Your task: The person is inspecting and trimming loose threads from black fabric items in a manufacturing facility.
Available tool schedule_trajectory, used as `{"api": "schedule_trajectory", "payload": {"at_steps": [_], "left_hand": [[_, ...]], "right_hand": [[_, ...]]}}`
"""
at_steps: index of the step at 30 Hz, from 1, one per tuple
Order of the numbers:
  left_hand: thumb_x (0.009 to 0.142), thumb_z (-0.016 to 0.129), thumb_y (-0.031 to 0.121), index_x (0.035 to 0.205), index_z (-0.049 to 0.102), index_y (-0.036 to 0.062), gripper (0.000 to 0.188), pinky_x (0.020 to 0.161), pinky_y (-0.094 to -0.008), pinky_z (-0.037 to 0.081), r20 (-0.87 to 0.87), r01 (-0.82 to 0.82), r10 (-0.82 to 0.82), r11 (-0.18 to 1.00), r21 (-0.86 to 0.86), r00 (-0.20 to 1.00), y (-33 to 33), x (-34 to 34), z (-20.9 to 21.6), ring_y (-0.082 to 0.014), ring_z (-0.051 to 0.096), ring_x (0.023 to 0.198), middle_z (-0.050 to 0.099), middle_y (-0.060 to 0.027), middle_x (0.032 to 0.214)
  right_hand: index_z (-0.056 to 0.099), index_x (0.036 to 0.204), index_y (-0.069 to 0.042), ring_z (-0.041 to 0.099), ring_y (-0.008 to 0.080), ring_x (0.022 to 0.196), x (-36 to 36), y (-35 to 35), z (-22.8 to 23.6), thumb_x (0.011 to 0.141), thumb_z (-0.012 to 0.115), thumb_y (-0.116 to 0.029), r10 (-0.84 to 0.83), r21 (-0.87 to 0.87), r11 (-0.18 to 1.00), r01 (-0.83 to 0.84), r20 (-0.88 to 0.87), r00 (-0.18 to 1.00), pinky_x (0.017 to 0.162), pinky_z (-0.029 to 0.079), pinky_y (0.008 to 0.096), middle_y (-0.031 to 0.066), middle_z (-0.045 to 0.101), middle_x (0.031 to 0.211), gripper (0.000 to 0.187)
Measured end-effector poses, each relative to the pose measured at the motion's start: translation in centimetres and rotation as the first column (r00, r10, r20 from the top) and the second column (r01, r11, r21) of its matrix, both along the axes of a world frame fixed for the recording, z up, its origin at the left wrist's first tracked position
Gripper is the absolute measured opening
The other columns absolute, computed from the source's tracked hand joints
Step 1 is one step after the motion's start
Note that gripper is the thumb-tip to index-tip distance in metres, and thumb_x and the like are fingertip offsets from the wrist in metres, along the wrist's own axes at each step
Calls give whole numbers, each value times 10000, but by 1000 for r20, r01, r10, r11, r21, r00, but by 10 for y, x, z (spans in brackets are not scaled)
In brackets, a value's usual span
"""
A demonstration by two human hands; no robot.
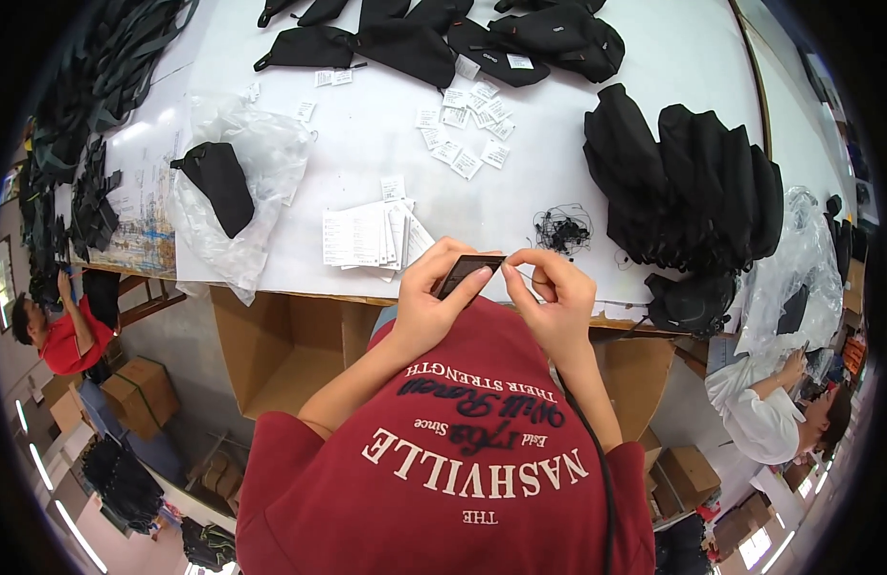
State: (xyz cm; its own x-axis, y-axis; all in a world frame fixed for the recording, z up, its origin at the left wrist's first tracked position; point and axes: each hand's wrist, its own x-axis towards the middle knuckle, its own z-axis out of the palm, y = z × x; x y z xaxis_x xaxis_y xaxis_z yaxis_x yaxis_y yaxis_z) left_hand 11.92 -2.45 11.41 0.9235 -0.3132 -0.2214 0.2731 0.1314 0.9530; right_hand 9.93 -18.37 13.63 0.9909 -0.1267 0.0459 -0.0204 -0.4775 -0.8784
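Close to my body, at the table's near edge, my left hand (432,295) grips a small flat black tag (466,275) between thumb and fingers. My right hand (556,295) is closed in a pinch at the tag's upper right corner. Whatever lies between those right fingertips is too small to make out. Just beyond the right hand sits a tangle of thin black strings (563,230). Left of my hands lies a stack of white printed cards (359,236). Several small white labels (466,163) are spread farther back on the white table (367,134).
Black pouches (405,53) lie along the far side, and a row of black bags (688,182) stands at the right. A black pouch (216,187) rests on clear plastic (261,144) at the left. Co-workers in red (79,335) and white (760,407) are at either side.
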Motion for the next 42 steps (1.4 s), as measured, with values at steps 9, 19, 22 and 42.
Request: {"api": "schedule_trajectory", "payload": {"at_steps": [9, 19, 22, 42], "left_hand": [[806, 646, 19, 935, 682, 19, 133, 580, -255, 429, 243, 10, -37, 994, 112, 969, 0, 15, -5, -129, 553, 660, 605, -67, 773], [924, 542, 153, 903, 546, 33, 121, 642, -194, 387, -173, 280, -297, 953, -116, 939, 3, 42, -35, -25, 455, 705, 498, 27, 769], [917, 549, 144, 909, 546, 30, 114, 670, -199, 386, -124, 290, -303, 951, -109, 945, -5, 55, -31, -33, 445, 721, 488, 29, 786], [636, 616, 711, 1054, 567, -35, 857, 965, -593, 241, 252, -173, -286, 274, 946, 924, -137, 333, -161, -281, 484, 1116, 622, -143, 987]], "right_hand": [[624, 837, -43, 277, 39, 451, 15, -8, -8, 776, 672, -38, -14, 313, 946, 84, -220, 975, 435, 213, 231, -49, 314, 492, 79], [629, 811, -40, 272, 29, 472, 38, -21, -21, 766, 702, -67, 204, 309, 945, -108, -295, 934, 450, 221, 225, -50, 319, 497, 90], [595, 849, -46, 293, 27, 477, 45, -31, -33, 829, 660, -106, 295, 448, 885, -130, -321, 900, 452, 230, 208, -63, 356, 513, 91], [524, 854, -61, 344, 24, 416, 43, -77, -64, 910, 542, -142, -11, 674, 593, 441, -541, 841, 392, 258, 183, -49, 403, 511, 101]]}}
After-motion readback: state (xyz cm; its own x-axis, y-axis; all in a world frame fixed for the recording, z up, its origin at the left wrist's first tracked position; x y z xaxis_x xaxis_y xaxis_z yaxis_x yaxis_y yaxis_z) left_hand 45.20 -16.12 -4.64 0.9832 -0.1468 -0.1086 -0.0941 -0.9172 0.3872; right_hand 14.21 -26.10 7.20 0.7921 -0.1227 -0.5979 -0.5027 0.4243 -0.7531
